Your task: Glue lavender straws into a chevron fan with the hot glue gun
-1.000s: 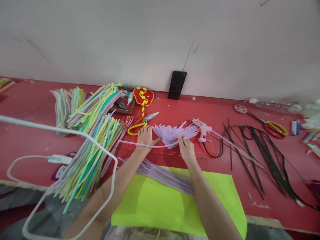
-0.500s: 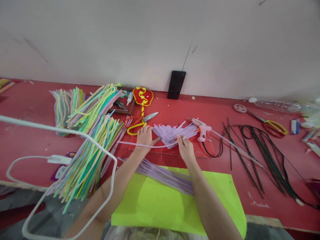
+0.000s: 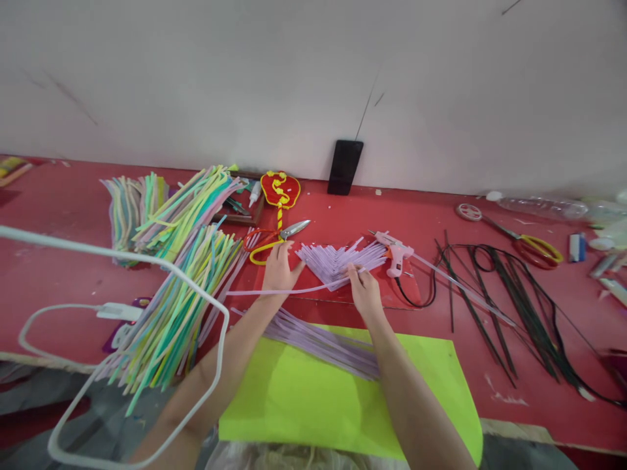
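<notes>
My right hand [image 3: 364,285] is closed in a pinch on the right end of a long lilac pipe cleaner [image 3: 274,292]. It rests at the lower right edge of a V-shaped fan of lilac pipe cleaners [image 3: 323,263] lying on a red sheet. To the left of the fan, my left hand [image 3: 279,269] has its thumb apart from its fingers. Its fingertips reach the yellow handle of scissors [image 3: 295,228]; whether they touch is unclear. Just right of the fan lies a pink glue gun [image 3: 398,253].
Loose lilac pipe cleaners [image 3: 318,344] lie across a lime-green sheet [image 3: 294,405] in front. Many-coloured bundles [image 3: 181,287] sit at left, near a white cable [image 3: 122,253]. A phone [image 3: 345,167] leans on the wall. Dark green stems [image 3: 526,313] and more scissors [image 3: 539,249] lie right.
My left hand has shifted slightly left and up toward the scissors. The held pipe cleaner's free left end has dropped lower. My right hand has stayed in place.
</notes>
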A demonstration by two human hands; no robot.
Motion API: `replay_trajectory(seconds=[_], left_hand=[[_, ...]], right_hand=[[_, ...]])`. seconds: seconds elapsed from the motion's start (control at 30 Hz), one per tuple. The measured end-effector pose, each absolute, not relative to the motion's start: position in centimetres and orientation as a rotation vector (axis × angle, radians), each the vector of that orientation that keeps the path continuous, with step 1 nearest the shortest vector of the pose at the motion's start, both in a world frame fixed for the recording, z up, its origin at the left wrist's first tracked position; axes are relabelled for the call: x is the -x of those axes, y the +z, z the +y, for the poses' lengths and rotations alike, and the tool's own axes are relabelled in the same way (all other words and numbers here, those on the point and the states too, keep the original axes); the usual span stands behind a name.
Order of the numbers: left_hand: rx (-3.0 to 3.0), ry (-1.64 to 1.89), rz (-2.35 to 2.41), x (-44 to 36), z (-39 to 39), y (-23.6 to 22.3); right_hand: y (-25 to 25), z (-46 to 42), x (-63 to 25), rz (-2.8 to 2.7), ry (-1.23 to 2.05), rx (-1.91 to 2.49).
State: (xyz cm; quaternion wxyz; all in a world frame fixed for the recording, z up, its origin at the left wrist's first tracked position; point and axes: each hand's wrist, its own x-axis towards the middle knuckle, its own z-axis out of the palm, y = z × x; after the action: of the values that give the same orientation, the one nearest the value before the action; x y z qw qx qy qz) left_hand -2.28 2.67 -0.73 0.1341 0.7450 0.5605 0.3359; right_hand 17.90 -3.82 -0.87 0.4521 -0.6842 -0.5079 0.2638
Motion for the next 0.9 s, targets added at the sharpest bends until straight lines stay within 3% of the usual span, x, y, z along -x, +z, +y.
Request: replay_trajectory(seconds=[0.17, 0.4, 0.57, 0.73, 0.9], left_hand=[[-2.016, 1.07, 1.325, 2.8, 1.6, -0.1], [-1.6, 0.795, 0.811, 1.0, -0.3, 0.9], [-1.373, 0.697, 0.743, 0.8, -1.1, 1.7], [-1.201, 0.849, 0.73, 0.7, -0.4, 0.6], [-1.107, 0.907, 0.769, 0.2, -0.1, -0.1]], right_hand=[[0.1, -3.9, -17.9, -0.92, 0.824, 1.508], [0.7, -3.9, -18.4, -0.635, 0.742, 1.348], [0.7, -3.9, -18.6, -0.569, 0.705, 1.337], [0.7, -3.8, -18.4, -0.59, 0.712, 1.368], [0.2, -3.7, -17.5, -0.723, 0.896, 1.304]])
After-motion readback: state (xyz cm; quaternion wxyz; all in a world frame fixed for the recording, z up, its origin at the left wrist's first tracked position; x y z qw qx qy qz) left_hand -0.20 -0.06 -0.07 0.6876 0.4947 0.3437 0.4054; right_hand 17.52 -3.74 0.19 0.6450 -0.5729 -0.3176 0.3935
